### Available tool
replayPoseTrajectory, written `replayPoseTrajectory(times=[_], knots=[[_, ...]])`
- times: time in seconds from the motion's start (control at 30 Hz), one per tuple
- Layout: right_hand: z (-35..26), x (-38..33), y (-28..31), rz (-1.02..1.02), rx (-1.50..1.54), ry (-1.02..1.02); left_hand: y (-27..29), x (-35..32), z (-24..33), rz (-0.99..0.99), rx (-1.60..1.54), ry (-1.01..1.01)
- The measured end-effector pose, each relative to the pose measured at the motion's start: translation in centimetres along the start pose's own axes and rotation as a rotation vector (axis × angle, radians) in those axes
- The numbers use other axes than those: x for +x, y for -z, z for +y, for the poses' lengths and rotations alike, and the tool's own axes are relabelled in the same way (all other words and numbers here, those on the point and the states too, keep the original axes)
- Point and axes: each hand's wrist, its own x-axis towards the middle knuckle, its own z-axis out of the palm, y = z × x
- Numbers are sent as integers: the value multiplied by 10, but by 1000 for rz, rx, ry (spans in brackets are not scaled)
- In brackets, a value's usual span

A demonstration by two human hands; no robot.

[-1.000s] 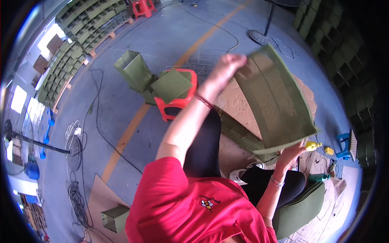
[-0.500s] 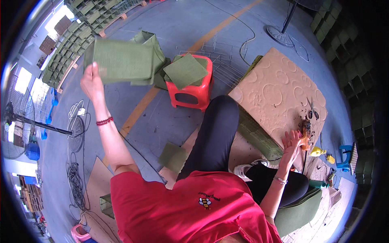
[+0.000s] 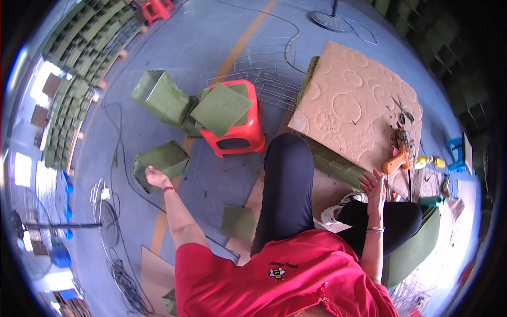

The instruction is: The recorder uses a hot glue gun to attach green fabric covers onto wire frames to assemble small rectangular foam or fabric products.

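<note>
Over the floor at the left, my left hand point(image 3: 157, 177) is closed on the near edge of an open green box point(image 3: 168, 156). Palm up with spread fingers, my right hand point(image 3: 374, 186) holds nothing. It is beside the work surface, close to an orange glue gun point(image 3: 397, 162) but apart from it. Flat green panels point(image 3: 222, 110) are piled on a red stool point(image 3: 257, 127) in front of me. Another open green box point(image 3: 168, 99) lies on its side just left of that stool.
A tan, circle-patterned board point(image 3: 343, 105) on a green stack carries black scissors point(image 3: 403, 110) and dark scraps. Wire racks point(image 3: 272, 84) lie behind the stool. A loose green panel point(image 3: 237, 222) is near my knee. Cables and a standing fan point(image 3: 108, 224) are at the left.
My left hand has brought the green box down and nearer to me, away from the stool's far left. My right hand has drawn slightly back from the glue gun, still open.
</note>
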Motion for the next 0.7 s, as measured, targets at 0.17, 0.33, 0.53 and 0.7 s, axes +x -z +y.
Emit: replayPoseTrajectory(times=[0.17, 0.33, 0.53, 0.7], knots=[[0, -2, -3, -26, -13, -29, -63, -49, 2, -590, -94, -54], [3, -3, 4, -36, -10, -32, -61, -65, 103, -541, 59, -191], [-6, -4, 17, -48, -85, -48, -45, -42, 220, -394, -177, -462], [-41, 4, 26, -225, -235, -48, -67, -82, 340, -677, -428, -511]])
